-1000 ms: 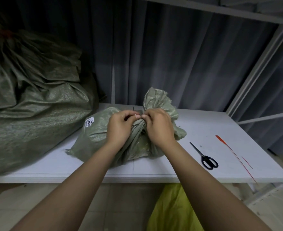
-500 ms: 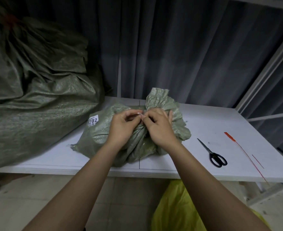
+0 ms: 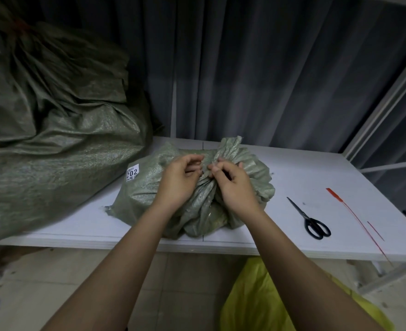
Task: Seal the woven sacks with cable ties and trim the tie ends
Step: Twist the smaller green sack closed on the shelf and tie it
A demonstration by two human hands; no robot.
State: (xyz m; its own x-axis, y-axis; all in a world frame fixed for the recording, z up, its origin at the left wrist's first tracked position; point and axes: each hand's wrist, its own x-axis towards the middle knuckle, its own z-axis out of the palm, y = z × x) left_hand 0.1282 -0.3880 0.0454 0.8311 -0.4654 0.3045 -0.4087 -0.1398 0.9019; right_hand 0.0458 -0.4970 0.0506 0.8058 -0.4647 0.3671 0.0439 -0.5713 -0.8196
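A single head-worn wide-angle camera looks forward and down from above the near edge of the white table (image 3: 316, 168), close enough that both forearms rise from the bottom corners of the frame toward its middle. It faces a grey curtain (image 3: 269, 68) that fills the upper frame behind the table. The tiled floor (image 3: 54, 283) shows along the bottom. Straight lines bow near the right edge. There is no second view to overlap with it.
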